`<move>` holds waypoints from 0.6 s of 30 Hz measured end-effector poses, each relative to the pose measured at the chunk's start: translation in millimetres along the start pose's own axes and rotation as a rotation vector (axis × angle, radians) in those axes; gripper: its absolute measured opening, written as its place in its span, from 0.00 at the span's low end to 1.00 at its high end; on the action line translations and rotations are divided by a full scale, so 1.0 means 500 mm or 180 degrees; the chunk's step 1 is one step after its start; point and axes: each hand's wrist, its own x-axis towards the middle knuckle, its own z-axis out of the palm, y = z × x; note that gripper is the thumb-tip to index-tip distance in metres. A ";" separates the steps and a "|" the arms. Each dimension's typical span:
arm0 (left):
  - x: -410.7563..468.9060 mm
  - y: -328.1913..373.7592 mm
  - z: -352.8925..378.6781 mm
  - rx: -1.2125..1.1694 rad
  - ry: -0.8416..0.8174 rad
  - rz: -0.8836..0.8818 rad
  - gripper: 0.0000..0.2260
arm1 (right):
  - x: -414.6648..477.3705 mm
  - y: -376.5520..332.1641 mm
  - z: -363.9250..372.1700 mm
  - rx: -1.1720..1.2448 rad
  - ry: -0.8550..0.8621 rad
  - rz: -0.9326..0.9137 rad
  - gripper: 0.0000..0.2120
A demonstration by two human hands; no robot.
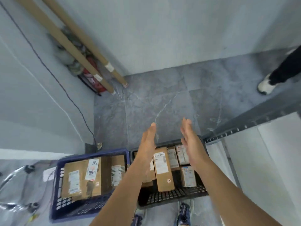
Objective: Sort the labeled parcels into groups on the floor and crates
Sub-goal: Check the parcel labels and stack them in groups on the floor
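Two hands are out in front, both bare and holding nothing. The left hand [147, 141] and right hand [191, 144] are raised with fingers straight and together, palms turned toward each other with a gap between them. They hover over the far rim of the black crate [171, 197], touching neither crate nor parcel.

The blue crate [92, 154] sits on the grey stone floor [162, 98], just beside the black crate on its left, the walls nearly touching.
- In the blue crate a large parcel [78, 178] lies flat and carries several white labels (one has handwritten digits, too blurred to trust). A second parcel [116, 170] lies beside it on the right, partly hidden by the left forearm.
- In the black crate a long parcel [163, 170] lies label-up near the middle. Three small parcels [188, 176] are grouped to its right, two by the far wall and one nearer. More cardboard shows under the left forearm, but no count is possible.

In the far left corner, two cardboard tubes [73, 41] lean against the wall, with a red extinguisher [92, 75] behind their lower ends. A dark cable [48, 69] runs down the left wall. A perforated metal shelf rail [252, 121] crosses at right. Another person's white shoe [267, 85] and dark trouser leg stand well apart at the far right.
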 end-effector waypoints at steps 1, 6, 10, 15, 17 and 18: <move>-0.021 0.031 -0.002 -0.0016 -0.0063 0.0098 0.34 | -0.023 -0.036 0.001 0.0039 0.0066 -0.0153 0.44; -0.152 0.195 -0.006 0.0236 -0.0577 0.0653 0.33 | -0.164 -0.207 0.016 0.0339 0.0475 -0.0679 0.28; -0.259 0.307 -0.019 0.0408 -0.0955 0.1038 0.34 | -0.294 -0.308 0.049 0.0647 0.0700 -0.1028 0.18; -0.396 0.415 -0.029 0.0393 -0.1400 0.1531 0.38 | -0.461 -0.389 0.092 0.0735 0.1121 -0.1487 0.19; -0.452 0.439 -0.016 0.0408 -0.1703 0.1639 0.24 | -0.523 -0.398 0.097 0.0756 0.1297 -0.1675 0.22; -0.478 0.446 -0.007 0.0455 -0.1821 0.1688 0.21 | -0.553 -0.401 0.097 0.0778 0.1380 -0.1757 0.23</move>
